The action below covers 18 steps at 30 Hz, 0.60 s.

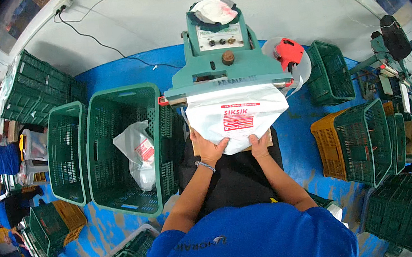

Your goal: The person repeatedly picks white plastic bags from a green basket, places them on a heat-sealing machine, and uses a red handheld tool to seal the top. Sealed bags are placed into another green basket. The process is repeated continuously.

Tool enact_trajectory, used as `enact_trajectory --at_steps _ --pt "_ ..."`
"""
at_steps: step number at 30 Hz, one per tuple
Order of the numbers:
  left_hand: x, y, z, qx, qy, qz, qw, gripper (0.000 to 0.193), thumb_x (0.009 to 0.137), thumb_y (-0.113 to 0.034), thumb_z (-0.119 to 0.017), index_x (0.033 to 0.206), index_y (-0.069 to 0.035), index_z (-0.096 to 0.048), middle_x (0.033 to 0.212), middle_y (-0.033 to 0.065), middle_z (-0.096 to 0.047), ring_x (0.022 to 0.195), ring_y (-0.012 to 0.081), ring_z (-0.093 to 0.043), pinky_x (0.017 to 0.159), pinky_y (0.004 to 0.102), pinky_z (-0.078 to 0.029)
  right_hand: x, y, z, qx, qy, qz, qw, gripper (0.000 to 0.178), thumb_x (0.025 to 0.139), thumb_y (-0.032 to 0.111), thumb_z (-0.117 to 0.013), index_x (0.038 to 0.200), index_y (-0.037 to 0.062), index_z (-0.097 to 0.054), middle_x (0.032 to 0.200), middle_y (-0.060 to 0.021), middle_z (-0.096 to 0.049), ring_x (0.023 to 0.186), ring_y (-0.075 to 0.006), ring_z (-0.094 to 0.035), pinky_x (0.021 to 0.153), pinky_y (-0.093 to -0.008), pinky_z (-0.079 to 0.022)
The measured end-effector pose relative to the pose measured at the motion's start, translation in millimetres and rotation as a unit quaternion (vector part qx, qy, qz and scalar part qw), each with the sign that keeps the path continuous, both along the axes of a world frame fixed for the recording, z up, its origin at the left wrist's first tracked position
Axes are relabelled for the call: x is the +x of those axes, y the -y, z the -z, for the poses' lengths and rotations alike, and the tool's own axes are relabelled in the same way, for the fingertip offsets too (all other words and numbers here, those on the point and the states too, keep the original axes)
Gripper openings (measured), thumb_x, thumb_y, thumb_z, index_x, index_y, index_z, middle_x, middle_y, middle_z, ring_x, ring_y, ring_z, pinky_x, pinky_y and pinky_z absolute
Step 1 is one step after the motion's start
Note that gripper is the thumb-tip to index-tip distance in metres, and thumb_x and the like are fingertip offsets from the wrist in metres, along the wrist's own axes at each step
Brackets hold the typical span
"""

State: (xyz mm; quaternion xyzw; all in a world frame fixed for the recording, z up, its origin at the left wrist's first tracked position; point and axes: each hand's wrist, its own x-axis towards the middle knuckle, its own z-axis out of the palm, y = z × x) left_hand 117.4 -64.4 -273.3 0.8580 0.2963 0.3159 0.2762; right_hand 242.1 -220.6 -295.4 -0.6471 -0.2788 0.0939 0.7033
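Note:
A white plastic bag (204, 116) with red print lies in front of me, its far edge at the bar of a green foot-pedal bag sealer (180, 83). My left hand (211, 148) grips the bag's near left side, thumb on top and the other fingers under it. On the near right side, my right hand (259, 146) holds the same bag, thumb also on top. A small brown board edge shows beneath the bag by both hands. Whether the sealer's jaw is pressed down on the bag cannot be seen.
Left of me stands a large green crate (118, 92) with a filled white bag (140, 157) inside. A red tape or label dispenser (289, 52) sits beside the sealer's right end. More green crates (330, 72) and a yellow crate (325, 147) stand right. A black cable (103, 46) crosses the wall.

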Motion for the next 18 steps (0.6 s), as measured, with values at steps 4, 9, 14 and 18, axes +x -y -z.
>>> enact_trajectory --at_steps 4,9,14,18 --pt "0.1 0.8 -1.2 0.006 -0.019 0.015 1.000 0.099 0.066 -0.075 -0.054 0.124 0.004 -0.044 0.125 0.0282 -0.039 0.117 0.0443 -0.032 0.098 0.0530 -0.022 1.6 0.4 3.3 -0.016 -0.020 0.023 0.999 0.078 0.081 0.033 -0.065 0.134 -0.0065 -0.025 0.128 -0.0175 -0.042 0.117 -0.0267 -0.042 0.099 -0.0375 -0.034" --pt "-1.8 7.9 -7.7 -0.075 0.021 -0.006 0.997 0.098 0.068 -0.075 -0.053 0.125 0.004 -0.044 0.128 0.0285 -0.038 0.120 0.0437 -0.031 0.099 0.0531 -0.021 2.0 0.6 2.4 -0.051 -0.013 0.008 0.999 0.079 0.080 0.036 -0.065 0.133 -0.0076 -0.027 0.125 -0.0184 -0.044 0.114 -0.0271 -0.044 0.098 -0.0387 -0.035" --pt "1.8 7.3 -7.6 -0.026 0.037 -0.012 0.999 0.095 0.070 -0.073 -0.054 0.127 0.002 -0.043 0.127 0.0291 -0.039 0.121 0.0448 -0.030 0.099 0.0559 -0.019 2.6 -2.0 -5.9 -0.013 0.019 0.014 1.000 0.080 0.080 0.038 -0.066 0.133 -0.0075 -0.028 0.122 -0.0183 -0.045 0.113 -0.0268 -0.045 0.097 -0.0386 -0.035" --pt "0.3 2.5 2.8 -0.027 0.016 0.010 0.999 0.098 0.069 -0.074 -0.054 0.127 0.004 -0.042 0.127 0.0299 -0.038 0.120 0.0467 -0.031 0.100 0.0559 -0.020 3.6 -3.2 -6.8 -0.021 0.015 0.012 1.000 0.078 0.080 0.038 -0.067 0.132 -0.0068 -0.030 0.119 -0.0170 -0.048 0.111 -0.0259 -0.047 0.095 -0.0378 -0.037"
